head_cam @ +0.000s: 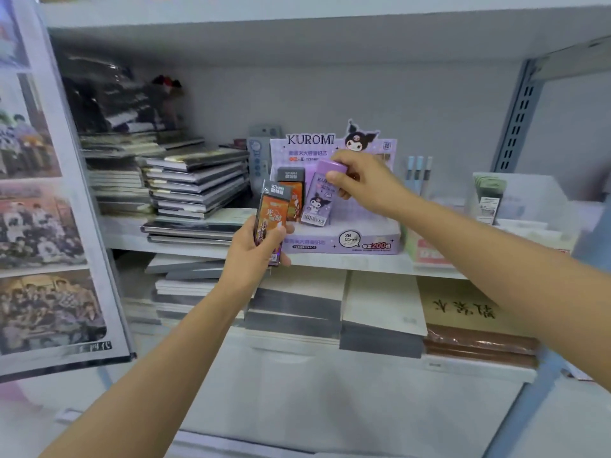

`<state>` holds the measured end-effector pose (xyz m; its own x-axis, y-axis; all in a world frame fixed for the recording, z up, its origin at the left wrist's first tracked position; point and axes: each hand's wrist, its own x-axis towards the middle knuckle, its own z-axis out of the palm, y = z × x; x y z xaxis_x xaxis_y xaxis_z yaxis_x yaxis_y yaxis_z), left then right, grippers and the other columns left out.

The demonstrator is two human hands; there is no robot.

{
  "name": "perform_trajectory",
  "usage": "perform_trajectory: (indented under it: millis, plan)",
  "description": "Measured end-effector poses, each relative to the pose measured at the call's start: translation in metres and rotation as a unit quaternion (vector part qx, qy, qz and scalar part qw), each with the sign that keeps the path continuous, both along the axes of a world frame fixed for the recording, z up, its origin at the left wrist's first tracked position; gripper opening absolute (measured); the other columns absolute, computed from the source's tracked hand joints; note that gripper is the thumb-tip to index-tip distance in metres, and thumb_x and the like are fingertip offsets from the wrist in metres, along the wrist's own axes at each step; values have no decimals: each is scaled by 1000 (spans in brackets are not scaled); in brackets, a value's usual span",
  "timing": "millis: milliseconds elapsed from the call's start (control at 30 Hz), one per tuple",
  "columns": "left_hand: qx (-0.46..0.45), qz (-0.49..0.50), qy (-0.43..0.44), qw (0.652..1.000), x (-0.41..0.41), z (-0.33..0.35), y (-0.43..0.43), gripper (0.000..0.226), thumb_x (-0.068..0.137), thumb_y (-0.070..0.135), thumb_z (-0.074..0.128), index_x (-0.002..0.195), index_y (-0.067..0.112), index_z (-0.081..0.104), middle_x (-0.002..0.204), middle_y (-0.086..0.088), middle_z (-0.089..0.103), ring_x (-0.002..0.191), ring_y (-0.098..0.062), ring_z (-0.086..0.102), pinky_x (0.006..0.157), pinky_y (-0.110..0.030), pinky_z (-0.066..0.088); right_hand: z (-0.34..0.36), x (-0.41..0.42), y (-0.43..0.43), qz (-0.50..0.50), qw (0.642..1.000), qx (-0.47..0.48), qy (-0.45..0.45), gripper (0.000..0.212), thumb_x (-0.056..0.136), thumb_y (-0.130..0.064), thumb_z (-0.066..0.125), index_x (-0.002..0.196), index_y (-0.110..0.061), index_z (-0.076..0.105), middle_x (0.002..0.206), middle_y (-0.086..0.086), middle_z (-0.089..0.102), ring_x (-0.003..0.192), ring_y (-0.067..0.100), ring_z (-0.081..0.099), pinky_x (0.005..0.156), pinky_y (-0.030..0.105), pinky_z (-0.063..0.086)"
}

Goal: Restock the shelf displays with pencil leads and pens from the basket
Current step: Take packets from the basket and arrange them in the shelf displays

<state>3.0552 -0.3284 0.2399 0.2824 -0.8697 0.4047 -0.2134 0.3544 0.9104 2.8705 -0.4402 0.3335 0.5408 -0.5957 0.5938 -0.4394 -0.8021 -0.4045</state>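
A purple Kuromi display box (344, 241) stands on the middle shelf. My right hand (360, 180) pinches the top of a purple Kuromi pencil-lead case (317, 203) that stands tilted inside the box. An orange Ultraman lead case (292, 190) stands just left of it in the box. My left hand (254, 249) grips another orange Ultraman lead case (271, 219) upright in front of the box's left corner. The basket is out of view.
Stacks of notebooks (195, 186) fill the shelf to the left. Pale blue pens (418, 173) stand right of the display, with white display boxes (515, 200) beyond. Paper stacks (380, 309) lie on the lower shelf. A poster board (49, 226) leans at the far left.
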Motion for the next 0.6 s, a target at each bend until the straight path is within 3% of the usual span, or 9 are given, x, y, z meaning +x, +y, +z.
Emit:
perform_trajectory:
  millis: [100, 233, 467, 567, 600]
  plan:
    - [4, -7, -5, 1000, 1, 1, 1, 24, 99, 26, 55, 118, 12, 58, 103, 9, 73, 59, -15, 63, 65, -36, 54, 8, -1, -3, -4, 999, -5, 47, 9, 98, -19, 53, 95, -12, 57, 82, 5, 65, 71, 14, 64, 69, 31, 55]
    - [17, -13, -2, 1000, 2, 2, 4, 25, 98, 28, 56, 119, 14, 58, 105, 8, 73, 61, -16, 64, 77, -54, 55, 14, 8, -4, -8, 996, 3, 86, 10, 98, -23, 53, 95, -15, 57, 87, 7, 66, 76, 18, 66, 67, 26, 52]
    - [17, -30, 5, 999, 3, 5, 6, 19, 97, 26, 57, 114, 18, 58, 107, 6, 72, 63, -17, 63, 82, -54, 54, 28, 8, -8, 3, 985, 35, 167, 17, 99, -22, 54, 82, -24, 52, 73, -7, 62, 67, 12, 64, 66, 23, 48]
    - [17, -37, 9, 999, 3, 6, 6, 19, 97, 27, 57, 114, 18, 58, 108, 6, 72, 62, -17, 63, 83, -54, 54, 17, 15, -8, -17, 990, -2, 137, 5, 96, -22, 58, 98, -21, 54, 74, -5, 61, 65, 9, 62, 66, 25, 50]
    - [17, -39, 11, 999, 4, 6, 6, 17, 97, 27, 58, 113, 19, 58, 108, 6, 73, 62, -17, 63, 83, -53, 54, 12, 19, -7, -23, 994, -20, 104, 14, 93, -21, 62, 105, -20, 54, 77, -2, 61, 65, 10, 60, 65, 24, 50]
